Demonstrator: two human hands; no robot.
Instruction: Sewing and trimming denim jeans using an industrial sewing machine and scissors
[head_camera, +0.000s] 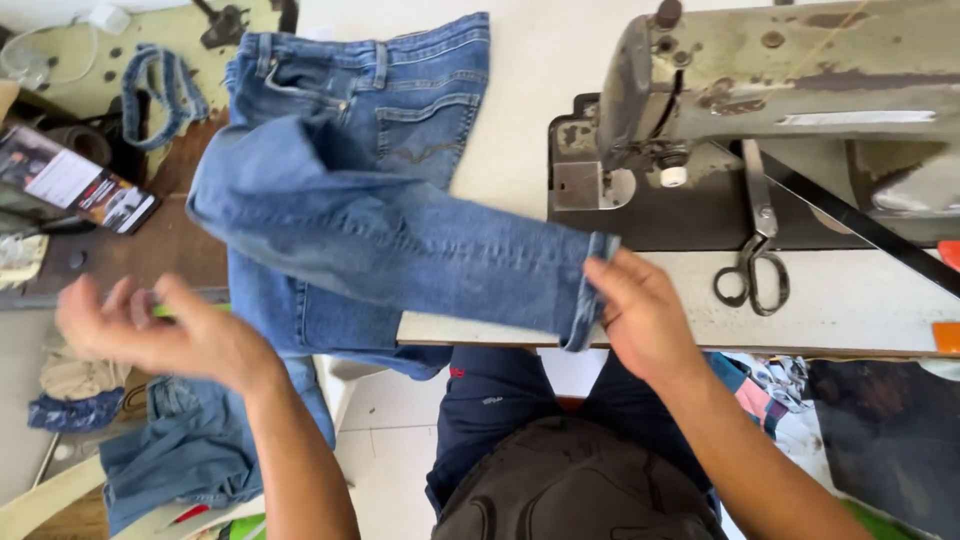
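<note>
Sewing table (850, 300): jeans leg (400, 240) runs leftward from its cuff, pinched at the front edge by the right hand (640, 315); left hand (160, 335) loosely open, apart.

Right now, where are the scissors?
In the head view, the scissors lie on the sewing table, right of the right hand, just below the sewing machine.

The jeans (350, 200) in the upper middle of the frame are mid-blue denim, faded paler along the leg, with tan stitching on the pocket. The counter (850, 300) is off-white. The sewing machine (800, 80) at upper right is dull grey-green with brown worn patches. The scissors (755, 260) are dark grey metal. At lower centre, the trousers (500, 400) are navy.
</note>
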